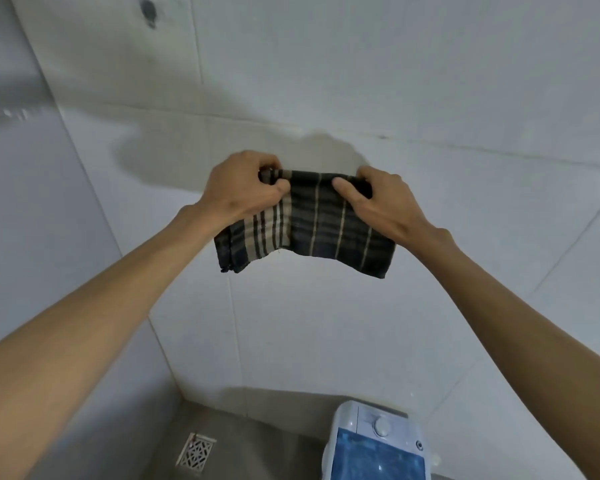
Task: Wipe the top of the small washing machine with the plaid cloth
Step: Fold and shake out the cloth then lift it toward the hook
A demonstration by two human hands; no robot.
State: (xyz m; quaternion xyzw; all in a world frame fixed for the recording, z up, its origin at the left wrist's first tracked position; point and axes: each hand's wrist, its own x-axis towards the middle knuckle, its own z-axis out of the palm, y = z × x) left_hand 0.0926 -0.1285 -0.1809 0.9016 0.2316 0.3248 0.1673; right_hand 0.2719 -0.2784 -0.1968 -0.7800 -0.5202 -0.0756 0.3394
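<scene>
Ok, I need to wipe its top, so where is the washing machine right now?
In the head view, the washing machine sits at the bottom edge, right of centre, on the floor against the tiled wall, right of the floor drain.

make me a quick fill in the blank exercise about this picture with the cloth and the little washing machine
1. The plaid cloth is held by ____ hands.
2. The cloth is up in the air, not yet touching the ____ of the washing machine.
3. The floor drain lies to the ____ of the washing machine.

Missing words: both; top; left
</scene>
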